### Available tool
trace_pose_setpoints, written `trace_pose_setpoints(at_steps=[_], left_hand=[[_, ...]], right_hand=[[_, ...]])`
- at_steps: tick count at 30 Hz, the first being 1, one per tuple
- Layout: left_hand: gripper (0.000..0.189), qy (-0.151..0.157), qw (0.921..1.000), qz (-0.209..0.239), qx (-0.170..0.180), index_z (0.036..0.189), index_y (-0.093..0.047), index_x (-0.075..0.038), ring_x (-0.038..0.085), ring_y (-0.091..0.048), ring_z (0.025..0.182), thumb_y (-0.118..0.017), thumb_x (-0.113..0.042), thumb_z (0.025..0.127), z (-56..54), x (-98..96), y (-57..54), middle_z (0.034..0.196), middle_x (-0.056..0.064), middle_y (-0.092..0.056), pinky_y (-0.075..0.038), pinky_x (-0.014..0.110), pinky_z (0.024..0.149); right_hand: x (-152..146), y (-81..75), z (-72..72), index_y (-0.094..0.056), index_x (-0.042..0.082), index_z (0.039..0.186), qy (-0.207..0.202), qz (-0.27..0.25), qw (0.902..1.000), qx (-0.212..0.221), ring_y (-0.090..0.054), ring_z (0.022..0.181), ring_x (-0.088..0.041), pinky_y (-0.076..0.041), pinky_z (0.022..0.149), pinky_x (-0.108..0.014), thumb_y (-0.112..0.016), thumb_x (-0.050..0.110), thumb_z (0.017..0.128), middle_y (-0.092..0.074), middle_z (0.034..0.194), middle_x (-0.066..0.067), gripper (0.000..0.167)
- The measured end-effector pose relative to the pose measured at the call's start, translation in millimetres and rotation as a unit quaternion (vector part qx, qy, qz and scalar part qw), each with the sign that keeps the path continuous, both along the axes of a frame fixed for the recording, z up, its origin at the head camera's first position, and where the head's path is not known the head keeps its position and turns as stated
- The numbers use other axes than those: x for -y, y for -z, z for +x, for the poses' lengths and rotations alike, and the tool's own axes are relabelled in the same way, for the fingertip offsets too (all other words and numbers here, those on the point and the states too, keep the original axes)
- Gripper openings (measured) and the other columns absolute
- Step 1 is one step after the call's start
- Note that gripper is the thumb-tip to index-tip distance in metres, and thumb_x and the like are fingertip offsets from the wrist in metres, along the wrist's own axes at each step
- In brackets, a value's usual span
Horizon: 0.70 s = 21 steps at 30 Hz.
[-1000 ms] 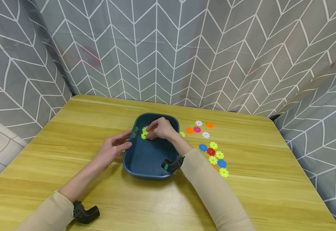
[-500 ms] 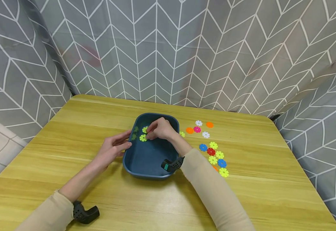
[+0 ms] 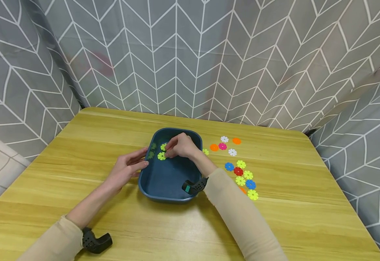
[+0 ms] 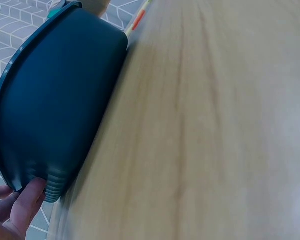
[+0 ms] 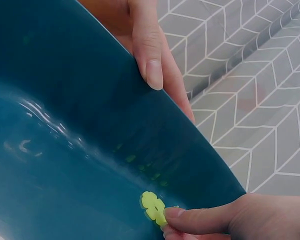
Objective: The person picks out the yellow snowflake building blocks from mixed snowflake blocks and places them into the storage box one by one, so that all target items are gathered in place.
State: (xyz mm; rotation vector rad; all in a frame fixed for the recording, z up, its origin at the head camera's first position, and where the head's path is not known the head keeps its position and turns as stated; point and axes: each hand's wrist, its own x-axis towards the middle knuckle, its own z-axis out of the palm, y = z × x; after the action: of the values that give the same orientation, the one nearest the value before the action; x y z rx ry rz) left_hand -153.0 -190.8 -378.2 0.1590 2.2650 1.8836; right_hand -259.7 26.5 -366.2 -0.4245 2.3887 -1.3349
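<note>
A dark blue plastic tub [image 3: 173,181] stands on the table. My left hand [image 3: 132,163] grips its left wall, thumb over the rim and fingers outside. In the left wrist view, fingers [image 4: 27,202] of that hand touch the tub's outer wall. My right hand [image 3: 182,145] reaches inside, its thumb and finger pinching the edge of a yellow-green notched plastic disc [image 5: 153,206]. In the head view, this disc [image 3: 161,156] is at the tub's floor; another yellow-green disc [image 3: 163,146] lies just behind, partly hidden by my fingers.
Right of the tub lie loose notched discs, among them white [image 3: 224,139], orange [image 3: 236,141], pink [image 3: 222,146], blue [image 3: 229,166], red [image 3: 238,171] and several yellow-green [image 3: 253,194]. My right forearm partly hides an orange one. A patterned grey curtain [image 3: 190,65] hangs behind the wooden table [image 3: 111,123].
The nearer yellow-green disc has shifted slightly toward me and left, opening a gap from the one behind. My right fingers stayed at it, and my left hand kept its hold on the tub.
</note>
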Motion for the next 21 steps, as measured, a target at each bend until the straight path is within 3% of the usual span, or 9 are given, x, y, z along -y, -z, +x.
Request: trace_pose_setpoints(at_steps=[7,12,21], left_hand=[[0.061,-0.004,1.0000,0.001,0.002,0.154,-0.037,-0.008,0.041,-0.052,0.131,-0.061,-0.020,0.099,-0.1,-0.2,-0.3,0.154,0.020,-0.042,-0.056,0.026,0.083],[0.061,-0.001,1.0000,0.002,0.004,0.155,-0.037,-0.008,0.041,-0.051,0.131,-0.061,-0.020,0.100,-1.7,-1.0,1.9,0.155,0.020,-0.042,-0.056,0.026,0.083],[0.060,-0.007,1.0000,0.003,0.005,0.154,-0.038,-0.007,0.041,-0.052,0.131,-0.060,-0.018,0.099,-1.9,-0.5,2.6,0.154,0.021,-0.042,-0.057,0.027,0.083]], right_hand=[[1.6,-1.1,1.3,-0.075,-0.004,0.100,0.008,-0.023,0.9996,-0.017,-0.074,0.077,-0.023,-0.060,0.078,-0.036,-0.076,0.005,0.087,-0.076,0.092,-0.015,0.016],[-0.6,-3.5,-0.4,-0.074,-0.004,0.107,0.006,-0.052,0.9986,-0.003,-0.074,0.083,-0.026,-0.060,0.082,-0.038,-0.074,0.007,0.089,-0.075,0.097,-0.015,0.020],[-9.6,-26.6,5.2,-0.068,-0.007,0.116,-0.017,-0.080,0.9966,0.010,-0.070,0.100,-0.038,-0.055,0.094,-0.048,-0.072,0.008,0.092,-0.071,0.107,-0.019,0.029]])
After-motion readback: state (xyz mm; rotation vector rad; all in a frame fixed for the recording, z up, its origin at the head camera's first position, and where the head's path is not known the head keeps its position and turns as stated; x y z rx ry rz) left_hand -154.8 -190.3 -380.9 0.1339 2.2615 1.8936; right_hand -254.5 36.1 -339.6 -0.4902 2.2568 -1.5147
